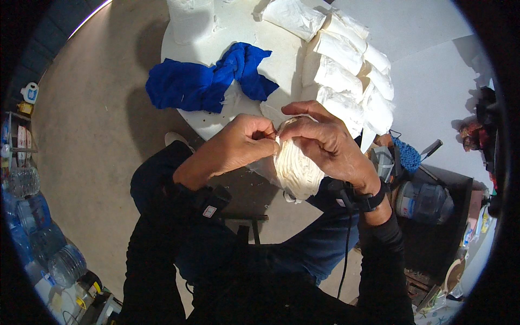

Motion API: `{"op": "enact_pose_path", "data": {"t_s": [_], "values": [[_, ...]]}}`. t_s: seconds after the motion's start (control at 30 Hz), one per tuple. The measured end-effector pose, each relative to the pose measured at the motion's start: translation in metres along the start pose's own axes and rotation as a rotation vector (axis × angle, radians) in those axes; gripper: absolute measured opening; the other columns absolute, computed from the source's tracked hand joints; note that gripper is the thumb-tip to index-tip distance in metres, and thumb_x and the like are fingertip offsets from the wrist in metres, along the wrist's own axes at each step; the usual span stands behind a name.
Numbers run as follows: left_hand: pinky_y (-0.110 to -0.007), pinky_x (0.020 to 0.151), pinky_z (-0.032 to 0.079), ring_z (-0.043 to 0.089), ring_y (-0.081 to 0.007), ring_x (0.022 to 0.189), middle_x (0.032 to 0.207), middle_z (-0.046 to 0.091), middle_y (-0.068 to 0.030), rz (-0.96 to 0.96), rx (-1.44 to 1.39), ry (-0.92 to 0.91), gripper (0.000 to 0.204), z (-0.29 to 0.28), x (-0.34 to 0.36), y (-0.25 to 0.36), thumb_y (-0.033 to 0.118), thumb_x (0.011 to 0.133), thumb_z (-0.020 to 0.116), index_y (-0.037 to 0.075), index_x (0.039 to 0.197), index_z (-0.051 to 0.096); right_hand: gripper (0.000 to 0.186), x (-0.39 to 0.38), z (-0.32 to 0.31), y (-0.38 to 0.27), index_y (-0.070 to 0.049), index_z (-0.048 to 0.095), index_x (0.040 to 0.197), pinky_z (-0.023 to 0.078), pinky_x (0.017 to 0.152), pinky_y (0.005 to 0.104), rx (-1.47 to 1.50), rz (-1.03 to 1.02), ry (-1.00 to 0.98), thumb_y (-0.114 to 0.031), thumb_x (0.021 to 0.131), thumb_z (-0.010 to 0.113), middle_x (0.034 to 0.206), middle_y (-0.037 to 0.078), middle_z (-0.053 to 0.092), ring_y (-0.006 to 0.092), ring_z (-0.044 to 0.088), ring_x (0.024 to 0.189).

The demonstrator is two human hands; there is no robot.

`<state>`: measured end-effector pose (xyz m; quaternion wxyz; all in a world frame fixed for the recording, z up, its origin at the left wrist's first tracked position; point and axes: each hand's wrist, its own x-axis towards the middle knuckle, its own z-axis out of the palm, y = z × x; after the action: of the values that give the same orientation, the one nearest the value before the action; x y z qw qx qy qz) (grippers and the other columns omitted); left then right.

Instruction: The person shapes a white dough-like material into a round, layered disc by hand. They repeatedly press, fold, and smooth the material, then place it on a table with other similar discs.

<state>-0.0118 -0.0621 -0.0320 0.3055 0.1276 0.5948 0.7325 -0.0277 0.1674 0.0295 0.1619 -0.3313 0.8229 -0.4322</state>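
Note:
A cream bundle of many folded layers in clear plastic (298,168) is held between my hands above my lap, at the near edge of the round white table (189,116). My left hand (244,142) pinches at the bundle's upper left side with fingers curled. My right hand (330,146) lies over the bundle's top and right, fingers bent round it, one finger raised. A crumpled blue cloth (187,86) lies on the table beyond my left hand. Several white wrapped packages (338,81) are piled at the table's right, just beyond my right hand.
A white cylindrical object (189,19) stands at the table's back. Water bottles (40,235) line the far left. At the right are a dark shelf unit with a large jug (425,201), a blue knobbly duster (406,154) and assorted items. My legs (306,244) are below my hands.

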Motion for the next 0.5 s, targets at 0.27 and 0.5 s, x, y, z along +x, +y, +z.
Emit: {"op": "enact_pose_path", "data": {"t_s": [0.27, 0.5], "values": [[-0.024, 0.053, 0.033, 0.044, -0.0028, 0.064, 0.075, 0.053, 0.0039, -0.036, -0.094, 0.037, 0.014, -0.005, -0.002, -0.004, 0.013, 0.093, 0.067, 0.002, 0.086, 0.061, 0.033, -0.004, -0.003, -0.008, -0.008, 0.079, 0.106, 0.052, 0.101, 0.0394, -0.126, -0.044, -0.04, 0.013, 0.085, 0.064, 0.143, 0.012, 0.056, 0.027, 0.06, 0.126], [-0.023, 0.053, 0.032, 0.042, -0.0033, 0.061, 0.073, 0.05, 0.0048, 0.014, 0.017, 0.078, 0.016, 0.005, -0.006, 0.0, 0.018, 0.096, 0.066, 0.003, 0.093, 0.061, 0.034, -0.012, -0.001, -0.008, -0.012, 0.08, 0.105, 0.043, 0.109, 0.0432, -0.212, -0.094, 0.003, 0.007, 0.078, 0.073, 0.147, 0.012, 0.055, 0.0307, 0.05, 0.136]]}}
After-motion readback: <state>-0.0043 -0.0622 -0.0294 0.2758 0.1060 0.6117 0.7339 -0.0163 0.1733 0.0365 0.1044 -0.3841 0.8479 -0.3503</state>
